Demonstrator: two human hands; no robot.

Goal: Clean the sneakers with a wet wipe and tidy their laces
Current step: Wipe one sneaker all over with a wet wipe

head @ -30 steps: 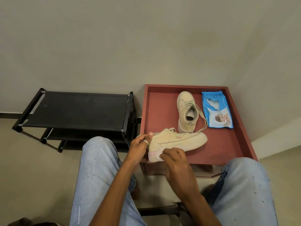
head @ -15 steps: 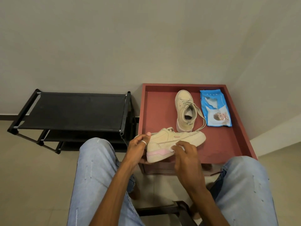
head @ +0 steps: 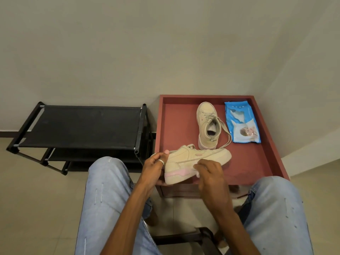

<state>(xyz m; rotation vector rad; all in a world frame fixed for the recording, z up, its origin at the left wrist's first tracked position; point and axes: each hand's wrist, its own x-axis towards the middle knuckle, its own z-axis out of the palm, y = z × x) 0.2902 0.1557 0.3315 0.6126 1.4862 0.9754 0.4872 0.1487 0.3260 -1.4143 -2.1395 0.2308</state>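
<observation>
the left hand [head: 156,162], with a ring [head: 161,161] on one finger, curls round the heel end of the near sneaker [head: 193,159], thumb on top and fingers tucked under it. the right hand [head: 209,172] is bunched with its fingers curled down, pinching a wet wipe [head: 198,174] against the sneaker's side just above the pink stripe of the sole; only a small pale scrap of the wipe shows under the fingertips. this beige sneaker is tipped on its side at the 6 o'clock edge of the red table [head: 176,126], heel to 9 o'clock and toe to 3 o'clock, its heel end jutting past the rim. the far sneaker [head: 205,122] stands on its sole towards 12 o'clock on the table, toe pointing to 12 o'clock, its heel close to the near sneaker, though whether they touch is hard to tell. its lace [head: 227,138] hangs loose in a long loop on the 3 o'clock side. a blue pack of wipes [head: 242,124] lies flat just beside it, at about 2 o'clock on the table. a black shoe rack [head: 82,124] stands at 9 o'clock from the table, against the wall. knees in pale jeans [head: 104,190] frame the hands on either side.
</observation>
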